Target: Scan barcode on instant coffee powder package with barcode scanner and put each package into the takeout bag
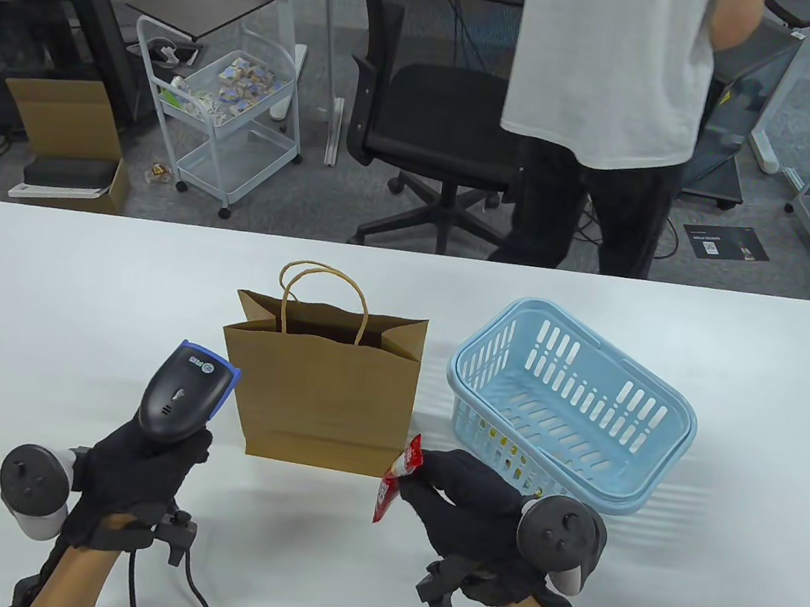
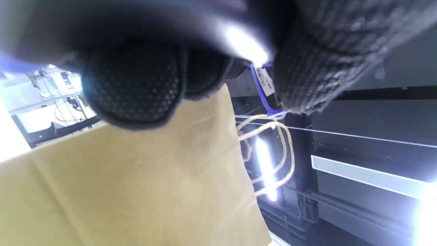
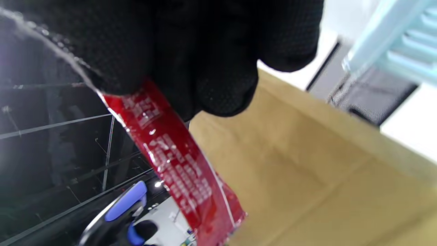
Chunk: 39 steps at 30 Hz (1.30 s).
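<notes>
L hand (image 1: 129,476) grips barcode scanner (image 1: 182,391) by the handle, fingers curled round it, near the table's (image 1: 79,290) front edge, left of centre. Scanner head w/ blue trim is tilted up and away from the person, just left of the takeout bag (image 1: 323,390); cable runs off the front edge. Left wrist view is mostly blurred glove plus the bag's side and twine handles.

R hand (image 1: 473,521) pinches red coffee stick pkg (image 1: 397,478) btwn thumb and fingertips, other fingers curled. Pkg hangs roughly upright and slightly tilted, above the table at the bag's front-right corner; touching the bag or not, can't tell. Right wrist view: white print on the red wrapper, scanner's blue tip low in frame. No barcode readable.

Bag stands upright and open at table centre, handles up. Light-blue basket (image 1: 574,404) sits right of the bag, near but apart; contents mostly unclear. Person in white shirt (image 1: 614,70) stands beyond the far edge next to black office chair (image 1: 436,121).
</notes>
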{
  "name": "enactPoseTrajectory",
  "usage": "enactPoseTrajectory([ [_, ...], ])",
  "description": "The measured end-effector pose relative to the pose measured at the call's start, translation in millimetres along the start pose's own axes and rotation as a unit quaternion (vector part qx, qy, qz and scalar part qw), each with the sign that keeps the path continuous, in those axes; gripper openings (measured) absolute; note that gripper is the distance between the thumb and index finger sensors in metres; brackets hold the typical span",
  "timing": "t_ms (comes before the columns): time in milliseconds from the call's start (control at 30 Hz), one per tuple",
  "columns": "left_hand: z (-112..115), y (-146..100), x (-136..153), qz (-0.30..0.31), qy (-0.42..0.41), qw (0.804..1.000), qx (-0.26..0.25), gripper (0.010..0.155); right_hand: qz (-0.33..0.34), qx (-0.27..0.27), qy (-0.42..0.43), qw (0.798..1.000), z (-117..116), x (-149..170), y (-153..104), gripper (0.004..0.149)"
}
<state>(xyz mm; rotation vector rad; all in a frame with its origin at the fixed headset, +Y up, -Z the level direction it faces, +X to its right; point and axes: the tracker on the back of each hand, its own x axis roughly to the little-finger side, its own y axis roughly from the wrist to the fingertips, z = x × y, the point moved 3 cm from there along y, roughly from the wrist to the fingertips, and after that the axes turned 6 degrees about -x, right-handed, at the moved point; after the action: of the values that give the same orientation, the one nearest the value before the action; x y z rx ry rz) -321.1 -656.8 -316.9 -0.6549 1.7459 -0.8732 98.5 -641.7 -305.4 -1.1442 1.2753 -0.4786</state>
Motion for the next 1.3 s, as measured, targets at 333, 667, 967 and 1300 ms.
enactPoseTrajectory([
  [333,38.1,-10.4,-17.5,0.053,0.021,0.995,0.078,0.066,-0.008,0.036,-0.182,0.983,-8.8,13.6,-11.2,0.041],
  [667,90.2,-29.5,-30.0,0.115,0.118,0.965,0.201,0.065,0.032,0.056,-0.353,0.933,-25.3,-2.8,-18.3,0.041],
  [967,109.7,-37.9,-25.5,0.109,0.134,0.952,0.253,0.065,0.028,0.021,-0.376,0.926,-39.4,-2.2,-18.8,0.041],
  [1300,113.0,-39.8,-25.4,0.109,0.133,0.949,0.264,0.065,0.025,0.009,-0.373,0.928,-43.2,-0.2,-18.1,0.042],
])
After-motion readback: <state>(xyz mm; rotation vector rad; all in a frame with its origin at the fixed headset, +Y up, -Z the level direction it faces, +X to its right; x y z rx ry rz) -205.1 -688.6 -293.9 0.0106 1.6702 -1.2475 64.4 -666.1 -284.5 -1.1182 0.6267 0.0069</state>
